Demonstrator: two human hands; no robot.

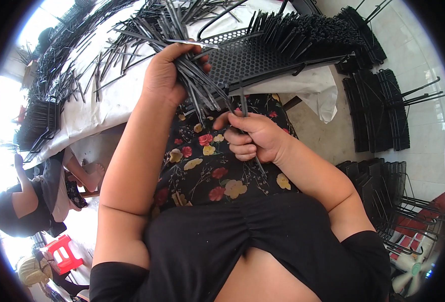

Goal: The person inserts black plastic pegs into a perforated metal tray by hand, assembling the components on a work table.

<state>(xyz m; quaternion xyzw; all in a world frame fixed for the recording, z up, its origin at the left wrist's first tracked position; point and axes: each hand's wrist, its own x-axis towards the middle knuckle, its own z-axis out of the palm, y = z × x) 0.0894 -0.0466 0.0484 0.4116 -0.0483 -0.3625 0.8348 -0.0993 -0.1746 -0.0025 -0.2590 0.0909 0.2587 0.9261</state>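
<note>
Your black top is cut off, left fingers clamp a half-hidden strip bundle, right fingers one strip, near the white-covered table and tiled wall.

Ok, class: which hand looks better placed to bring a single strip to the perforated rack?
Probably the right hand: it grips what looks like only one or two thin black strips near the perforated rack, whereas the left hand is wrapped around a thick bundle.

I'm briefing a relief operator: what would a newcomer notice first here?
A thick bundle of black strips in the left hand, at upper centre. Then the perforated black tray to its right, its right end crowded with dark pieces. Below, the floral fabric over the lap.
</note>
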